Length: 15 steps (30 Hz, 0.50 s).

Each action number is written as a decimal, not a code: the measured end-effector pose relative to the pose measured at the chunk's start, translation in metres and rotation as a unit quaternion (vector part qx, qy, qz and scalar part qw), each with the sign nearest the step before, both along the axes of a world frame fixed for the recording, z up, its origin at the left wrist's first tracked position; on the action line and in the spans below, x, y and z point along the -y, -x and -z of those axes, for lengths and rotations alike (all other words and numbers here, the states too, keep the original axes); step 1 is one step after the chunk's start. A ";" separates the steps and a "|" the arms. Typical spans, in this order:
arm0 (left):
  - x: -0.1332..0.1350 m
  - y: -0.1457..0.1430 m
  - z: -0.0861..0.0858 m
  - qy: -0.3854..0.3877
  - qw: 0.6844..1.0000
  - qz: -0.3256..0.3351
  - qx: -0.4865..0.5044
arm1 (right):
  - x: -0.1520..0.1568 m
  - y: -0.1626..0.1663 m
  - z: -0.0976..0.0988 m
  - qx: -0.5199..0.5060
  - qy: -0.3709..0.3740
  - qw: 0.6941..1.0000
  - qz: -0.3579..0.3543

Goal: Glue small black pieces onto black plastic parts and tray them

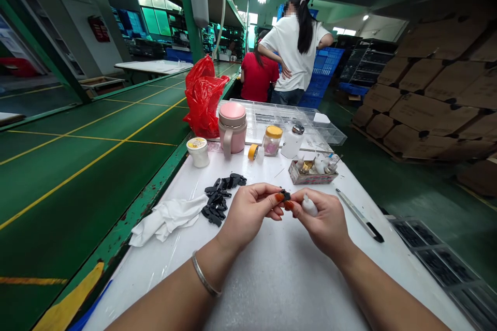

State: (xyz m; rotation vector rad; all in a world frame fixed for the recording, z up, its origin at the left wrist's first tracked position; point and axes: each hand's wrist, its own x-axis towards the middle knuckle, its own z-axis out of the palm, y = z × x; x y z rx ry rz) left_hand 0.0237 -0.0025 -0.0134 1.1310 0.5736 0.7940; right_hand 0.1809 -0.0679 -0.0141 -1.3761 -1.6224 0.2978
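Both hands hold a small black part (286, 195) above the middle of the white bench (279, 279).

The left hand (248, 212) pinches the part between thumb and fingertips. The right hand (324, 220) touches it while closed around a small white dropper bottle (309, 206). A pile of black parts (219, 199) lies near the left edge, touching a white cloth (166, 219).

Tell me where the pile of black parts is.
In the head view, the black parts lie left of centre, between the white cloth and the left hand.
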 end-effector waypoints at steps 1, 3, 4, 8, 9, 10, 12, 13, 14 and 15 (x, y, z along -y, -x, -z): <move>0.000 0.000 0.001 0.012 1.000 0.001 0.006 | 0.001 0.000 0.000 0.008 -0.001 1.000 -0.001; -0.001 -0.001 0.004 0.029 0.999 0.003 0.019 | 0.001 -0.001 -0.001 0.022 0.002 1.000 -0.008; -0.001 -0.001 0.005 0.035 0.999 0.004 0.024 | 0.002 -0.002 -0.002 0.027 0.004 1.000 -0.011; 0.000 -0.002 0.010 0.049 0.998 0.000 0.034 | 0.001 -0.002 -0.003 0.044 0.014 0.999 -0.017; 0.001 -0.003 0.011 0.053 0.998 -0.003 0.035 | 0.001 -0.002 -0.003 0.048 0.016 0.999 -0.017; 0.002 -0.003 0.011 0.057 0.998 -0.007 0.037 | 0.000 -0.002 -0.003 0.049 0.018 0.998 -0.017; 0.002 -0.004 0.011 0.062 0.997 -0.012 0.041 | 0.000 -0.001 -0.003 0.046 0.020 0.999 -0.017; 0.002 -0.004 0.011 0.063 0.997 -0.013 0.044 | -0.001 0.000 -0.003 0.041 0.024 0.999 -0.016; 0.002 -0.004 0.011 0.062 0.997 -0.013 0.046 | -0.001 0.000 -0.002 0.034 0.029 0.999 -0.014; 0.001 -0.004 0.011 0.058 0.997 -0.011 0.047 | -0.001 0.001 -0.002 0.026 0.034 0.999 -0.011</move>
